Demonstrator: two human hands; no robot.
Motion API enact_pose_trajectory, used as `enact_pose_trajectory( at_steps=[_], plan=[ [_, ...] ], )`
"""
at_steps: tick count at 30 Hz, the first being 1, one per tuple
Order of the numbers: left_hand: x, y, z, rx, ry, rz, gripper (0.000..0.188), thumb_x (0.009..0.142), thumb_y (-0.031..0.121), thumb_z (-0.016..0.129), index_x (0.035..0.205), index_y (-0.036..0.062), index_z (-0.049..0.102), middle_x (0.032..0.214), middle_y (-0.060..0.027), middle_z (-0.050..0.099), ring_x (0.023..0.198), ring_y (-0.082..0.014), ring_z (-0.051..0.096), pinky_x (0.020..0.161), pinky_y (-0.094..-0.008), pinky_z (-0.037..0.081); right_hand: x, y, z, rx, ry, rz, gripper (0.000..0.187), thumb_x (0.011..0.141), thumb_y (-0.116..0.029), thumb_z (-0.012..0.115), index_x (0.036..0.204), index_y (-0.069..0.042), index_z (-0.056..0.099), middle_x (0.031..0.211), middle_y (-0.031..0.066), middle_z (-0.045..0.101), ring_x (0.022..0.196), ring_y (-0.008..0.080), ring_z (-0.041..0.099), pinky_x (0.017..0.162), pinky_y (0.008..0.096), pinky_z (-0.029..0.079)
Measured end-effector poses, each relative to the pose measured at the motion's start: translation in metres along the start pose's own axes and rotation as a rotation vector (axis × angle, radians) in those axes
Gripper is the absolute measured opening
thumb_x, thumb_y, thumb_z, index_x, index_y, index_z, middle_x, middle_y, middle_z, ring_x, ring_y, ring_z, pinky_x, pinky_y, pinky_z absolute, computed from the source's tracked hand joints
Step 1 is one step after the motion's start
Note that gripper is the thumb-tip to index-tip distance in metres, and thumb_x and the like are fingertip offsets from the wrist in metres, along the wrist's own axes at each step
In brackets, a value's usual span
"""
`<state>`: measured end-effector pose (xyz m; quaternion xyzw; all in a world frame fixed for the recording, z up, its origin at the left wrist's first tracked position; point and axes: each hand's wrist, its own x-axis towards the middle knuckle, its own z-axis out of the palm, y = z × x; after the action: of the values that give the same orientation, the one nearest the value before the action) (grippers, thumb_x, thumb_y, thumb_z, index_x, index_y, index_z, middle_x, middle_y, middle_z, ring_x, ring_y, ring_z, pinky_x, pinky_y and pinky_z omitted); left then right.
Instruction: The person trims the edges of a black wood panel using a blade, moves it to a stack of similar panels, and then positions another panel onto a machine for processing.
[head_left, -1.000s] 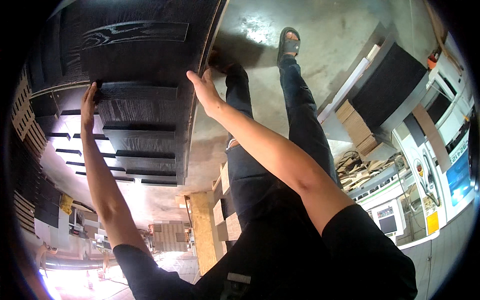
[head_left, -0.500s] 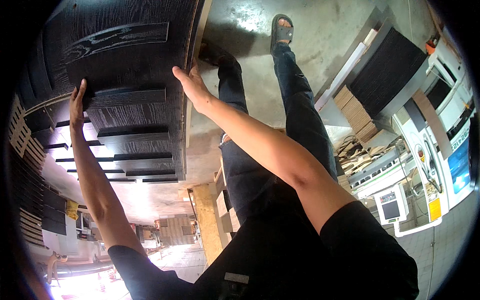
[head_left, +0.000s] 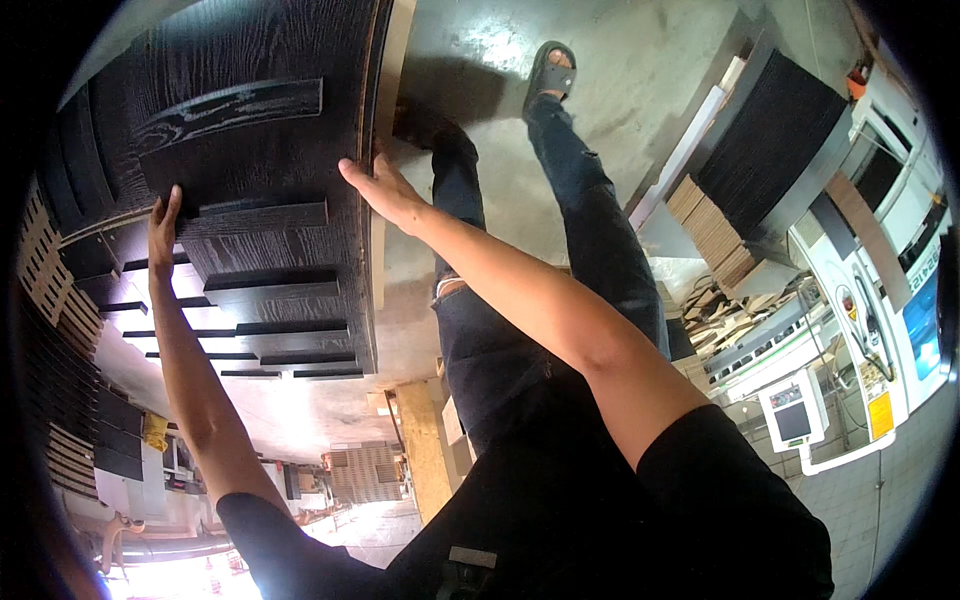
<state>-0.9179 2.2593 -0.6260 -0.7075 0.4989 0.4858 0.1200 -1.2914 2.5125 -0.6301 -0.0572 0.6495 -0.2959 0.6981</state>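
Note:
A black wood-grain panel (head_left: 260, 170) lies on a stack at the upper left. My right hand (head_left: 385, 195) grips its right edge, the thumb on top and the other fingers over the side, partly hidden. My left hand (head_left: 165, 235) is at the panel's left part, with its thumb up against the board and its other fingers partly hidden by the edge. Below the top panel, more black boards (head_left: 290, 290) stick out in uneven steps.
A stack of black-topped boards (head_left: 770, 140) stands to the right, beside a white machine (head_left: 880, 300) with a control box (head_left: 792, 412). Wood offcuts (head_left: 715, 315) lie in a heap near it. My sandalled foot (head_left: 550, 75) is on the concrete floor. Slatted pallets (head_left: 365, 475) stand at the lower left.
The panel and both hands sit slightly lower in the picture. The sandalled foot shows a little further left and down. Both hands keep their places on the panel.

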Motion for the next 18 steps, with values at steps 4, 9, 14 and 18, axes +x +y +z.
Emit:
enact_pose_trajectory(
  at_steps=[4, 9, 14, 18],
  plan=[
    [-0.049, -0.031, -0.002, -0.099, 0.222, 0.288, 0.093, 0.097, 0.049, 0.067, 0.160, -0.0026, 0.022, 0.163, -0.0245, 0.029, 0.150, -0.0336, 0.034, 0.123, -0.0406, 0.029, -0.016, -0.009, -0.047, -0.171, -0.060, -0.002, 0.113, 0.091, -0.068, 0.059, 0.158, 0.011, 0.013, 0.162, 0.0340, 0.023, 0.152, 0.0424, 0.024, 0.124, 0.0434, 0.024],
    [-0.144, -0.010, 0.067, 0.266, 0.468, 0.306, 0.085, 0.099, 0.047, 0.065, 0.158, -0.0021, 0.028, 0.163, -0.0262, 0.029, 0.151, -0.0392, 0.029, 0.125, -0.0462, 0.024, -0.023, -0.012, -0.203, -0.205, 0.044, 0.006, 0.087, 0.099, -0.056, 0.058, 0.151, 0.010, 0.037, 0.150, 0.0303, 0.048, 0.140, 0.0362, 0.049, 0.115, 0.0399, 0.038],
    [-0.269, 0.026, 0.179, 0.326, 0.511, 0.113, 0.086, 0.101, 0.050, 0.058, 0.158, -0.0044, 0.023, 0.164, -0.0275, 0.025, 0.154, -0.0406, 0.020, 0.126, -0.0491, 0.018, -0.073, 0.030, -0.400, -0.049, 0.412, -0.119, 0.031, 0.100, -0.027, 0.062, 0.112, 0.001, 0.070, 0.104, 0.0043, 0.070, 0.092, 0.0120, 0.057, 0.083, 0.0298, 0.047],
    [-0.344, 0.083, 0.277, 0.255, 0.264, 0.143, 0.071, 0.098, 0.036, 0.066, 0.150, -0.0048, 0.042, 0.158, -0.0313, 0.035, 0.150, -0.0435, 0.029, 0.123, -0.0526, 0.023, -0.174, 0.070, -0.499, 0.285, 0.462, 0.115, 0.060, 0.105, -0.038, 0.057, 0.144, 0.006, 0.050, 0.134, 0.0206, 0.063, 0.129, 0.0294, 0.059, 0.107, 0.0365, 0.046]
  ],
)
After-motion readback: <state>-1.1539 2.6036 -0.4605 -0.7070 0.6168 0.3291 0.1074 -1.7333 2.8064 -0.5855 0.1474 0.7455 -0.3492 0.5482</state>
